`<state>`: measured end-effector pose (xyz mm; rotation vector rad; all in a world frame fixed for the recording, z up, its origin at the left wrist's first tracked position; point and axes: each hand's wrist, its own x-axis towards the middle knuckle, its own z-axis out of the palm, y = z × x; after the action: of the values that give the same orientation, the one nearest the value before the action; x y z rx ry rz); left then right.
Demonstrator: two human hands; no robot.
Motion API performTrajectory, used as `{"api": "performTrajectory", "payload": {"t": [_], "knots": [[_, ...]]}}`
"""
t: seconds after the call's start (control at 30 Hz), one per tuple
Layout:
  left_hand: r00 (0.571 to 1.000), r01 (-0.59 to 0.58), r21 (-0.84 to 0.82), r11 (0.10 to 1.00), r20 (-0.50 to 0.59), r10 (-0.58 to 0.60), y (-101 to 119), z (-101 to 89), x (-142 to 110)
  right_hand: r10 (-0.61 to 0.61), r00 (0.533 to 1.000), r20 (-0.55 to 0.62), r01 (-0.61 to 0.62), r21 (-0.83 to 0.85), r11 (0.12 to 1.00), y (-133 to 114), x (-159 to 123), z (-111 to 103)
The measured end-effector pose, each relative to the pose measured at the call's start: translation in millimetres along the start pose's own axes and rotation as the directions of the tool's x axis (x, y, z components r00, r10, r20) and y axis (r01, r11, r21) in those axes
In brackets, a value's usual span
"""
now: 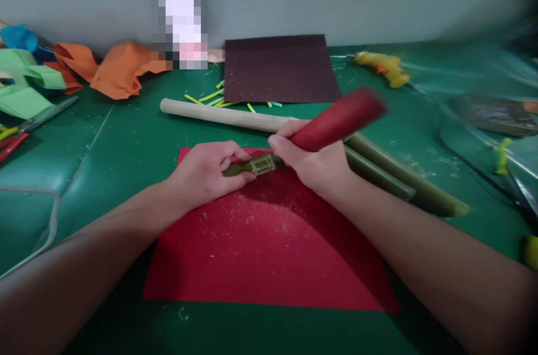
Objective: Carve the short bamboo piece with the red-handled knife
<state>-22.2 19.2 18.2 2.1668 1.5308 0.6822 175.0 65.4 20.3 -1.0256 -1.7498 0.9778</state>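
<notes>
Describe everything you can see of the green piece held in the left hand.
The green piece is narrow and looks like bamboo. Its upper face bears a paler rectangle of scratched lines. It lies crosswise above the red sheet, its right side slightly higher in the picture. The thumb and fingers of the left hand grip its left part; its right end disappears behind the right hand. Whether it touches the sheet is unclear.

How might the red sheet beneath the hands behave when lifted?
The red sheet is probably light and somewhat bendy, since it looks thin. The pale shavings scattered on it look loose, so they would likely slide off if it tilts.
</notes>
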Motion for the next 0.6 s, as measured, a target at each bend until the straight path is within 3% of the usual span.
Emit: {"api": "performTrajectory", "payload": {"t": [0.1,0.4,0.6], "knots": [[1.000,-0.004,-0.001,1.000,0.005,0.004,0.7,0.0,-0.3,0.025,1.000,-0.005,-0.024,0.020,1.000,0.2,1.3,-0.7],[1.000,-0.007,-0.020,1.000,0.009,0.007,-1.2,0.0,-1.3,-0.059,0.995,0.085,0.059,-0.007,0.998,0.1,0.6,-1.6],[1.000,0.003,-0.067,0.998,-0.001,-0.003,-2.6,2.1,-0.9,-0.037,0.968,0.248,0.065,-0.106,0.992,-2.1,-1.8,-2.8]]}}
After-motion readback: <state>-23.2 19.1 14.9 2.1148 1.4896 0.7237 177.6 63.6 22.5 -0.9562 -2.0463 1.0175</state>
